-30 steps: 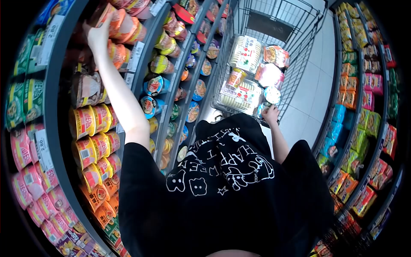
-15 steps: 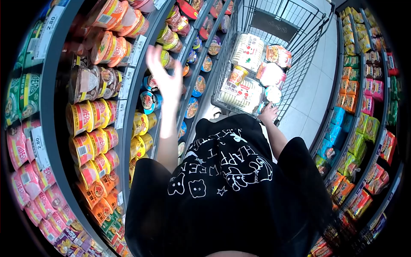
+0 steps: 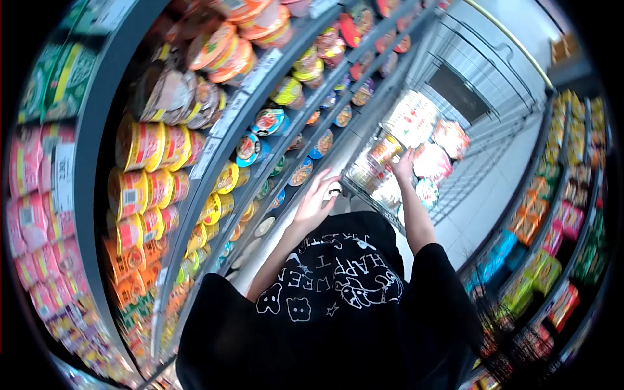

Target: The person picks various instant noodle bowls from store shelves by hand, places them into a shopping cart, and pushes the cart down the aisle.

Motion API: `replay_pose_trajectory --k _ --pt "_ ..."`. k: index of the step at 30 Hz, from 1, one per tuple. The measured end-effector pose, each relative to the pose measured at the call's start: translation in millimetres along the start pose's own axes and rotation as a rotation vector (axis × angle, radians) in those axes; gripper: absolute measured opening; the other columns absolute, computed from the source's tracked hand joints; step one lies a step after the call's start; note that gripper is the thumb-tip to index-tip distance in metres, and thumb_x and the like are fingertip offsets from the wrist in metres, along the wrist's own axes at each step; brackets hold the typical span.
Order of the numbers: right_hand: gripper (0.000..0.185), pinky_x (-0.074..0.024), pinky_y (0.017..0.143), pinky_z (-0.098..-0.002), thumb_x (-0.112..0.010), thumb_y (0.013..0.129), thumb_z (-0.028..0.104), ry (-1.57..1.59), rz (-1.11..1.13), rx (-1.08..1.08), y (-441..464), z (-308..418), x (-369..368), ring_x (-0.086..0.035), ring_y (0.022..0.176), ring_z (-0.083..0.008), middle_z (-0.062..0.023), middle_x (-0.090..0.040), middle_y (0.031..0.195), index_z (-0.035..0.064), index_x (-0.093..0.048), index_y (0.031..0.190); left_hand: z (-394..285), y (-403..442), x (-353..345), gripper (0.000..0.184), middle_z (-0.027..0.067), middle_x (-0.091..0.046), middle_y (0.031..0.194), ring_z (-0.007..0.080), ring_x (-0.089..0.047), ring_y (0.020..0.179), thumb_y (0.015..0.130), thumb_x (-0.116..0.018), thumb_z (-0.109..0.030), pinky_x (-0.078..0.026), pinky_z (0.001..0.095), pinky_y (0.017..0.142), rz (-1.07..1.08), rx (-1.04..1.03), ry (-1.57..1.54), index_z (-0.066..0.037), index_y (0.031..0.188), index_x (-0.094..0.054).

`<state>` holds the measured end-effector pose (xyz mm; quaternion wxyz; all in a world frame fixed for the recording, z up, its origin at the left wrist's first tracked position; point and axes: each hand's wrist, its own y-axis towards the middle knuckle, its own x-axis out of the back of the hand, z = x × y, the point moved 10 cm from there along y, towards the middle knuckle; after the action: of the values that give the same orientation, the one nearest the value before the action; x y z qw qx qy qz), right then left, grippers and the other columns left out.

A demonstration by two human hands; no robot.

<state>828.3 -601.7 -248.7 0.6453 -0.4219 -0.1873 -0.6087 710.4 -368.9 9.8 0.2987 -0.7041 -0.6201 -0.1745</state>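
My right hand (image 3: 403,167) reaches into the shopping cart (image 3: 444,209), its thumb and fingers closed at the near end of a yellow noodle cup (image 3: 385,150). This cup lies on its side between two white packages; the far package (image 3: 412,118) has red print, and the near one (image 3: 386,190) is partly hidden. To the right sit a pink-and-white pack (image 3: 432,161), an orange-and-white pack (image 3: 451,138) and a blue-and-white cup (image 3: 427,192). My left hand (image 3: 316,200) is empty, fingers extended, between the shelf and the cart's near corner.
A tall shelf with several rows of noodle cups (image 3: 151,146) stands close on my left, its price rails (image 3: 227,123) jutting out. Another shelf with bagged noodles (image 3: 530,218) runs along the right. Pale floor tiles (image 3: 465,227) show beside the cart.
My left hand has come down from the shelf front toward the cart. The right hand has moved from the cart's near edge to the yellow cup. The view has shifted.
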Motion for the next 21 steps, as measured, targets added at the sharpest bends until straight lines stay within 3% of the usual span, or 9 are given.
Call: replay_pose_trajectory --k 4,5,8,9,11,12,15,19,21 --pt "0.079 -0.0330 0.094 -0.0370 -0.056 0.065 0.015 -0.127 0.025 0.214 48 25 -37 -0.036 0.114 -0.0344 -0.0267 -0.033 0.123 -0.0038 -0.014 0.130 11 -13 6 0.044 0.0113 -0.031 0.129 0.0308 -0.036 0.116 0.074 -0.055 -0.006 -0.035 0.0361 0.093 -0.034 0.096 -0.041 -0.009 0.116 -0.043" --pt "0.082 -0.0354 0.091 -0.0379 -0.059 0.063 0.018 -0.126 0.220 0.051 53 18 -52 -0.039 0.108 -0.0353 -0.0258 -0.038 0.116 -0.0032 -0.016 0.129 13 -16 8 0.044 0.0113 -0.031 0.129 0.0313 -0.037 0.116 0.074 -0.055 -0.007 -0.035 0.0363 0.092 -0.057 0.101 -0.028 -0.009 0.116 -0.043" --pt "0.086 -0.0367 0.089 -0.0411 -0.068 0.060 0.028 -0.206 0.231 0.011 48 32 -53 -0.038 0.108 -0.0354 -0.0232 -0.039 0.114 0.0017 -0.022 0.128 30 -30 6 0.042 0.0114 -0.031 0.128 0.0323 -0.038 0.114 0.075 -0.055 -0.007 -0.036 0.0362 0.091 -0.058 0.198 -0.063 -0.009 0.115 -0.044" --pt "0.089 -0.0359 0.089 -0.0431 -0.071 0.056 0.034 -0.250 0.263 -0.055 43 32 -50 -0.036 0.110 -0.0358 -0.0222 -0.036 0.116 0.0038 -0.026 0.127 32 -34 7 0.042 0.0132 -0.031 0.127 0.0334 -0.052 0.094 0.074 -0.054 -0.008 -0.045 0.0361 0.078 -0.101 0.126 0.032 -0.010 0.115 -0.042" --pt "0.092 -0.0351 0.090 -0.0450 -0.075 0.053 0.041 -0.317 0.299 -0.105 32 29 -55 -0.034 0.112 -0.0363 -0.0213 -0.034 0.119 0.0060 -0.030 0.125 38 -39 9 0.042 0.0133 -0.031 0.127 0.0337 -0.054 0.091 0.074 -0.054 -0.008 -0.046 0.0366 0.077 -0.109 0.204 -0.007 -0.010 0.114 -0.042" --pt "0.085 -0.0314 0.090 -0.0485 -0.074 0.053 0.044 -0.309 0.230 -0.094 27 29 -55 -0.033 0.111 -0.0368 -0.0210 -0.035 0.117 0.0055 -0.036 0.119 43 -41 9 0.041 0.0120 -0.033 0.127 0.0322 -0.044 0.107 0.076 -0.055 -0.008 -0.046 0.0328 0.077 -0.106 0.261 -0.029 -0.009 0.115 -0.044" --pt "0.078 -0.0270 0.091 -0.0497 -0.072 0.050 0.052 -0.391 0.176 0.063 20 35 -65 -0.032 0.112 -0.0397 -0.0243 -0.045 0.108 0.0070 -0.047 0.109 47 -40 13 0.041 0.0118 -0.033 0.127 0.0325 -0.042 0.109 0.075 -0.055 -0.008 -0.041 0.0348 0.086 -0.152 0.253 -0.006 -0.010 0.115 -0.044" --pt "0.070 -0.0294 0.089 -0.0460 -0.073 0.050 0.043 -0.344 0.115 0.059 11 35 -55 -0.038 0.103 -0.0385 -0.0227 -0.049 0.097 0.0024 -0.047 0.101 38 -29 16 0.043 0.0118 -0.035 0.124 0.0313 -0.054 0.090 0.072 -0.057 -0.008 -0.046 0.0359 0.076 -0.197 0.149 0.084 -0.011 0.113 -0.043" --pt "0.064 -0.0311 0.087 -0.0431 -0.073 0.048 0.031 -0.203 -0.056 0.041 -10 51 -19 -0.040 0.094 -0.0374 -0.0209 -0.045 0.095 -0.0005 -0.042 0.094 38 -23 14 0.045 0.0122 -0.036 0.124 0.0314 -0.051 0.096 0.072 -0.057 -0.009 -0.045 0.0358 0.079 -0.174 0.173 0.056 -0.010 0.114 -0.042"
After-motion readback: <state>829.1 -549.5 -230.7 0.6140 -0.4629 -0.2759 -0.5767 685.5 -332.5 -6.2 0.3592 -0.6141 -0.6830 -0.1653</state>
